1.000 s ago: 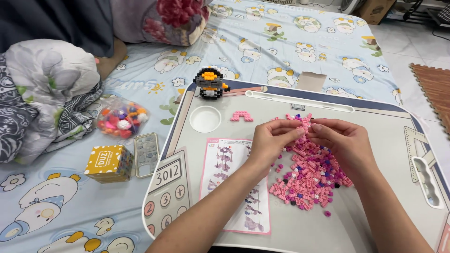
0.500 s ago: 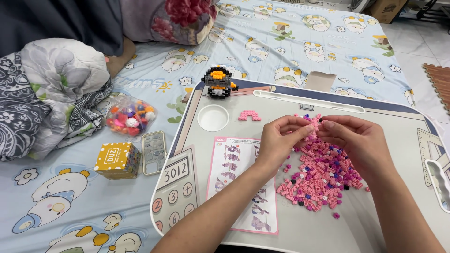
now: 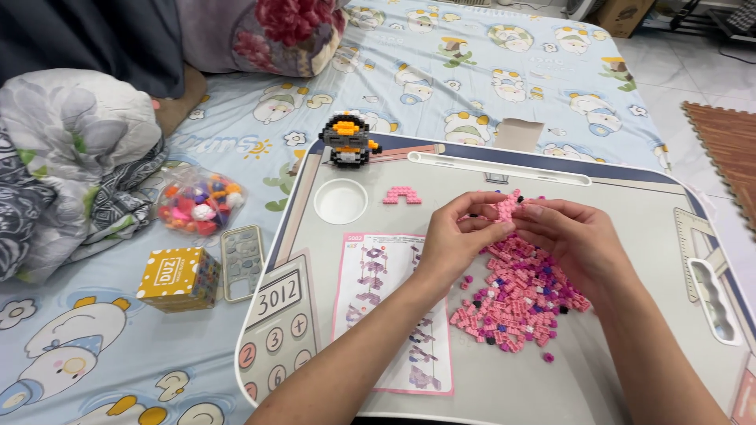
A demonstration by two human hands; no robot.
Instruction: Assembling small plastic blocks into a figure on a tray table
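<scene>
Here your two hands meet over the lap table (image 3: pixel 630 236), just above the far edge of the pile of pink bricks (image 3: pixel 520 295). Your left hand (image 3: pixel 457 236) comes in from the lower left, fingers curled together, and its fingertips pinch a small pink brick assembly (image 3: pixel 506 208). Your right hand (image 3: pixel 575 236) comes in from the lower right, and its thumb and forefinger close on the same assembly from the other side, so both hands are clamped on that one piece and touch each other at the fingertips. The assembly sits raised off the table surface, between the two hands.

Below your hands, the loose bricks spread over the table's middle; most are pink, with a few dark and purple ones mixed in, and some lie scattered apart from the heap at its near edge. To the left of the pile, under your left forearm, lies the instruction sheet (image 3: pixel 386 291), flat on the table. Further back you have a small pink arch of bricks (image 3: pixel 402 195) lying beside the round cup recess (image 3: pixel 340 201). At the table's far left corner stands a finished black, orange and white brick figure (image 3: pixel 348 142).

Off the table, on the cartoon-print sheet (image 3: pixel 551 71), you have a clear bag of coloured pieces (image 3: pixel 197 208), a yellow box (image 3: pixel 177 275) and a phone in a clear case (image 3: pixel 242 261) just beside the box.
</scene>
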